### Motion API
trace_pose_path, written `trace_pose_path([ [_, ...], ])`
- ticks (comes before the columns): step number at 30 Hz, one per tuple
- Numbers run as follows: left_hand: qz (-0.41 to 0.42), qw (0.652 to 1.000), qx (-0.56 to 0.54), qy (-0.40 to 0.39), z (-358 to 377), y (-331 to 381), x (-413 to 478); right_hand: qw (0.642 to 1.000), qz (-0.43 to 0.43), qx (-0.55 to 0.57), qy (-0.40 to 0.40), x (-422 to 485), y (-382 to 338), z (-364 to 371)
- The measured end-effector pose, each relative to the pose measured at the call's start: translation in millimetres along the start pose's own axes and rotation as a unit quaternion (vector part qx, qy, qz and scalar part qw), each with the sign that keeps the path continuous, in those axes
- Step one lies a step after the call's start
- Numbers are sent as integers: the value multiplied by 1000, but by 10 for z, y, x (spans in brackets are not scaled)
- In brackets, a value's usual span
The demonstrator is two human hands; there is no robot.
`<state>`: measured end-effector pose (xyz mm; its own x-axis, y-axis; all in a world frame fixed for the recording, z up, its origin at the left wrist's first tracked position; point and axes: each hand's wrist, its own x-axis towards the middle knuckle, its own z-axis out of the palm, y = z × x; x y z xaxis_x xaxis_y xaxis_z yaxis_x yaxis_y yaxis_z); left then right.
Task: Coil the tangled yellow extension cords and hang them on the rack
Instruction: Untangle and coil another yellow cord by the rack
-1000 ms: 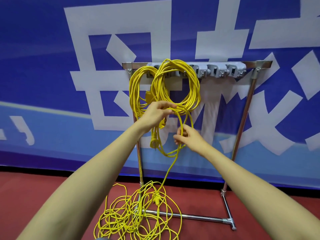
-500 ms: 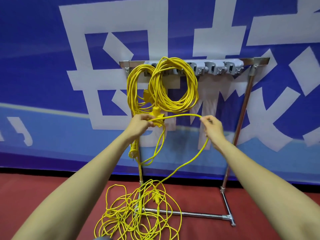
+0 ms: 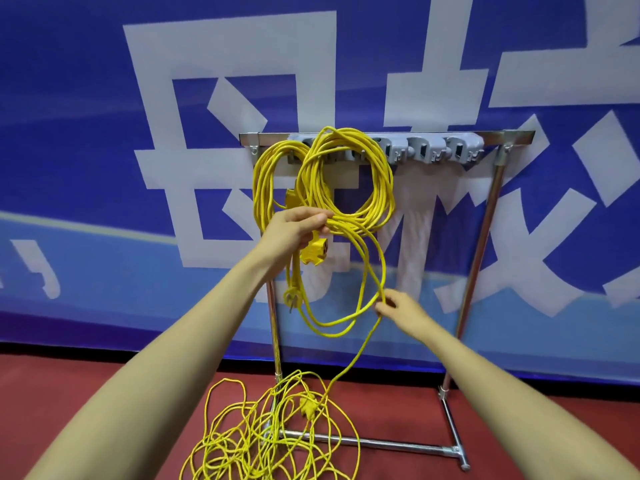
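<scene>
Shiny metal rack, grey plastic hooks, braided-looking yellow cords, matt red floor.

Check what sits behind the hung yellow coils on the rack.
The grey hook strip on the rack's top bar, then the blue banner. The coils cover the strip's left hooks, so which hooks carry them cannot be seen.

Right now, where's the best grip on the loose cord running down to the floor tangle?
Pinch the free strand just below the right hand, coming from the right. There it hangs single and clear in the air. Lower down it merges into the floor tangle at the foot of the rack, where loops cross.
</scene>
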<state>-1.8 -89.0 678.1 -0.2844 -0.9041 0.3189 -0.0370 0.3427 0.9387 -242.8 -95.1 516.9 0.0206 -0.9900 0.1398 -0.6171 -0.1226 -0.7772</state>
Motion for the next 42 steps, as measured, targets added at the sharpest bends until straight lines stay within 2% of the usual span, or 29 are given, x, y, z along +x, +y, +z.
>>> trace_pose_path([
  [4,42,998,-22,33,-17,171,24,994,56,-13,-91,-163,158,343],
  [6,53,996,-39,56,-110,229,38,991,86,17,-98,-224,272,454],
  [9,42,996,-19,81,-227,129,31,975,153,158,-44,-257,349,414],
  [12,9,995,-6,100,-265,-121,4,942,177,274,75,-188,264,199],
  [14,-10,994,0,105,-246,-274,-9,938,158,267,153,-103,143,-4],
  [15,-15,994,4,106,-226,-332,-13,949,145,211,185,-52,82,-106],
  [17,-18,994,12,111,-182,-415,-16,966,128,18,223,42,14,-297],
  [19,-12,993,31,114,-132,-440,-12,957,118,-176,196,94,-48,-455],
  [21,-8,993,42,106,-63,-433,3,934,94,-327,107,95,-146,-514],
  [23,-17,996,40,78,41,-414,10,898,38,-438,-20,58,-258,-450],
  [25,-3,996,77,38,161,-431,-9,847,-3,-508,-156,-10,-347,-309],
  [27,24,990,142,7,286,-481,-67,808,-39,-535,-245,-72,-374,-187],
  [28,27,986,166,4,341,-522,-95,808,-55,-521,-269,-90,-393,-161],
  [30,12,979,205,8,416,-635,-138,831,-96,-465,-288,-116,-482,-183],
  [34,-65,977,199,-49,459,-824,-228,887,-202,-338,-242,-89,-679,-255],
  [38,-102,971,175,-123,490,-870,-315,949,-202,-176,-168,-147,-835,-276],
  [42,-68,975,184,-109,512,-891,-315,974,-171,-81,-125,-188,-934,-292],
])
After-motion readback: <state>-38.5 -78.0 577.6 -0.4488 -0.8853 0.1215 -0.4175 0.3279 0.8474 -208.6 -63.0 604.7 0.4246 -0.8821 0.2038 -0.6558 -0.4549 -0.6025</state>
